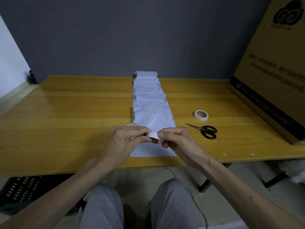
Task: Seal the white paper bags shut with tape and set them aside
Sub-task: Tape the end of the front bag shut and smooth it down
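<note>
A: Your left hand [125,138] and right hand [178,141] both have their fingers curled round the roll of white tape [154,137]. They pinch it between them, just over the near end of the row of white paper bags [151,106].

B: You hold it low over the nearest bag, probably so a strip can go straight down onto it. Your right thumb sits at the roll's rim as if hunting for the loose end, but no free end shows.

A: The bags run away from your grip in an overlapping line toward the grey wall [115,38]. I cannot tell whether any of them is taped.

B: Right of your grip, well apart from it, lie the black-handled scissors [204,130]. Just beyond them is a second roll [201,115], likely kept within reach.

A: Everything rests on the yellow wooden table [66,113]. A big printed cardboard box [272,71] fills the far right.
</note>
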